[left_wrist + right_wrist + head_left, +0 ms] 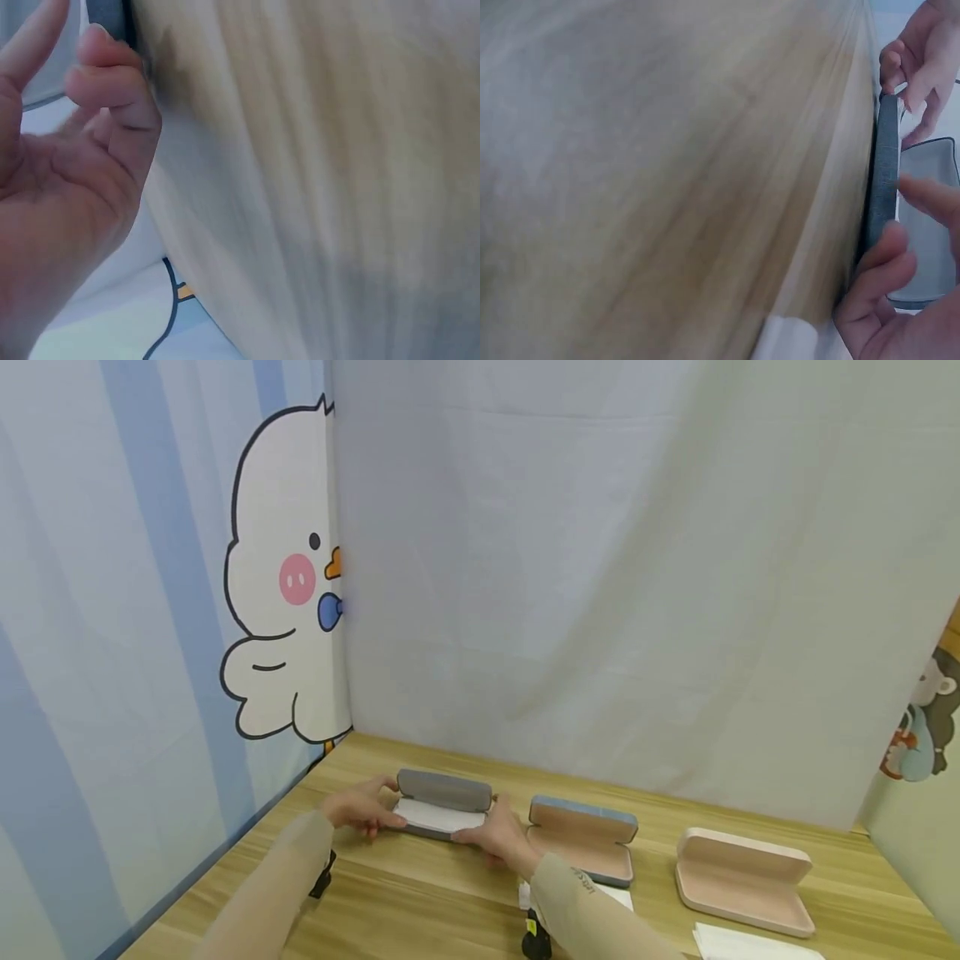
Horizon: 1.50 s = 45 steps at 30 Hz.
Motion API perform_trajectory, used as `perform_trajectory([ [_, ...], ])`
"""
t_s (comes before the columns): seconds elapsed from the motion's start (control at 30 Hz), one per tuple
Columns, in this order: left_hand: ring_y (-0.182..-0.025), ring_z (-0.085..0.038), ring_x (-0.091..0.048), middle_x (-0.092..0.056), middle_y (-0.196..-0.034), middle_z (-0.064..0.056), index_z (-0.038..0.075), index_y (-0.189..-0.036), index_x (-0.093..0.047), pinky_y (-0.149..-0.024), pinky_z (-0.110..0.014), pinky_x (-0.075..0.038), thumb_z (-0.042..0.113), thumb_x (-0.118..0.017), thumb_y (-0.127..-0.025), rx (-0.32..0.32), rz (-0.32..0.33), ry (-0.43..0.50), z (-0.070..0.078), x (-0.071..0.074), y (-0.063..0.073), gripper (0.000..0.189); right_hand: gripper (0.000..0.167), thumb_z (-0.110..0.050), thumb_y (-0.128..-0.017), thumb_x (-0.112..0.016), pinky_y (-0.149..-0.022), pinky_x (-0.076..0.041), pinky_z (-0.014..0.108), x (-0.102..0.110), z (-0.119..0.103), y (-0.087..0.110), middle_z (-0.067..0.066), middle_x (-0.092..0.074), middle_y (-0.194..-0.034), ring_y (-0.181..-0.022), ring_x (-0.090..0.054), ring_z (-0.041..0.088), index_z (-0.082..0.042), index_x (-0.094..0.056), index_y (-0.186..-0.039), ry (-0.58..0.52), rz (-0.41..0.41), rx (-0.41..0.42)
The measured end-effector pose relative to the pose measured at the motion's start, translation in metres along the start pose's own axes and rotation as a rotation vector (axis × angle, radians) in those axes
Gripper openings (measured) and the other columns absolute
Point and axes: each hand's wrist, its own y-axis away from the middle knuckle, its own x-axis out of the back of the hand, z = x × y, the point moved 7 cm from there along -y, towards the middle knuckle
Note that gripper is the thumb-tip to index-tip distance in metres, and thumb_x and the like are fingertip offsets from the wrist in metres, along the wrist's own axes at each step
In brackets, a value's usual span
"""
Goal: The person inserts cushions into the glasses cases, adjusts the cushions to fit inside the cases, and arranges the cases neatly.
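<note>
Main item: a dark grey, elongated hinged case (444,790) with a light grey lining. Location: toward the back left of the surface (405,902), which has a light wood-grain finish. The case stands with its lid raised at the rear. A white flat sheet (441,817) lies inside the lower half.

Left hand (362,807): positioned at the left end of the case and pinching it, thumb at the front corner, index finger toward the lid. The remaining fingers are bent below.

Right hand (498,835): positioned at the right end and pinching it, thumb over the front rim, index finger behind the end. Both wrists are covered by beige sleeves (309,839).

Right of the right hand: a blue hinged case with a peach lining (581,843), lid raised. In front of it lies a white sheet (618,897), partly hidden by the right sleeve.

Farther right, well apart from the grey case: a cream hinged case with a pale pink lining (742,881), lid raised. A second white sheet (750,945) lies in front, cut off by the lower frame edge.

Rear: a plain grey-white curtain (600,568). Left side: a light blue striped curtain (90,652) printed with a white cartoon bird (277,485).
</note>
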Motion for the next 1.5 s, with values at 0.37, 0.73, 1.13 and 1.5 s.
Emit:
perform_trajectory([
  [0.37,-0.042,-0.007,-0.045,-0.048,-0.064,-0.003,0.011,-0.155,0.006,-0.039,-0.017,-0.038,0.0,-0.076,-0.077,-0.047,-0.058,0.039,-0.004,-0.004,-0.005,0.114,0.098,0.001,-0.068,-0.084,-0.028,-0.031,0.019,-0.003,0.002,-0.003,0.026,-0.066,-0.085,-0.031,-0.044,0.008,-0.005,-0.023,-0.144,-0.031,-0.037,0.037],
  [0.73,-0.042,-0.009,-0.046,-0.05,-0.067,-0.005,0.011,-0.154,0.011,-0.039,-0.017,-0.038,0.003,-0.075,-0.08,-0.073,-0.055,0.045,-0.006,-0.005,-0.006,0.114,0.093,0.002,-0.071,-0.082,-0.029,-0.031,0.018,-0.002,0.0,-0.002,0.024,-0.065,-0.078,-0.032,-0.046,0.008,-0.005,-0.022,-0.142,-0.041,-0.066,0.046],
  [1.13,-0.042,-0.009,-0.049,-0.054,-0.068,-0.006,0.012,-0.155,0.005,-0.039,-0.017,-0.04,0.003,-0.076,-0.079,-0.082,-0.065,0.061,-0.009,-0.005,-0.007,0.111,0.087,0.006,-0.071,-0.081,-0.03,-0.043,0.021,-0.005,0.004,-0.002,0.022,-0.061,-0.073,-0.033,-0.05,0.008,-0.004,-0.025,-0.137,-0.124,-0.092,0.062],
  [1.5,-0.042,-0.008,-0.047,-0.052,-0.063,-0.004,0.012,-0.155,0.005,-0.039,-0.017,-0.039,0.001,-0.074,-0.081,-0.079,-0.072,0.092,-0.007,-0.005,-0.004,0.109,0.094,0.013,-0.076,-0.071,-0.035,-0.046,0.018,-0.011,0.013,-0.002,0.007,-0.06,-0.057,-0.037,-0.052,0.009,-0.013,-0.015,-0.147,-0.408,-0.175,-0.089],
])
